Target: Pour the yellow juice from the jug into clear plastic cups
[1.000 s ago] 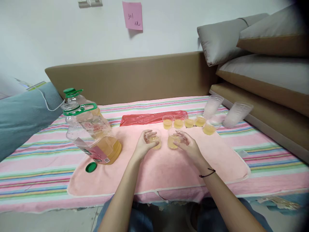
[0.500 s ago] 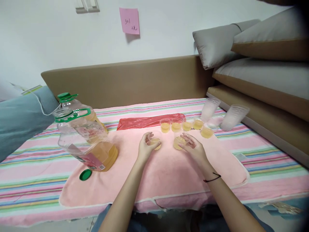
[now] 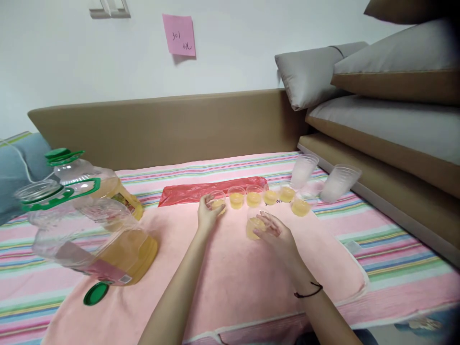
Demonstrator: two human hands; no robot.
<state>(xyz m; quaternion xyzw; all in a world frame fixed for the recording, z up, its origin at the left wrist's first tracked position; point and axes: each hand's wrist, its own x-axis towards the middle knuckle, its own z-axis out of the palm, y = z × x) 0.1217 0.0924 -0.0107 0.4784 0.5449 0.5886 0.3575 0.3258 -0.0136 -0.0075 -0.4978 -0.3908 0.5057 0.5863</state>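
So, L hand [image 3: 208,214] grips clear plastic cup [image 3: 218,205] just L of cup row [image 3: 270,197]; R hand [image 3: 280,234] grips 2nd cup [image 3: 252,229] in front of row.

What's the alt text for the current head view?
The left hand holds a cup of yellow liquid at the left end of a row of five more cups; the right hand holds a second cup nearer the camera. Two jugs are at left, the nearer open, a green cap beside it.
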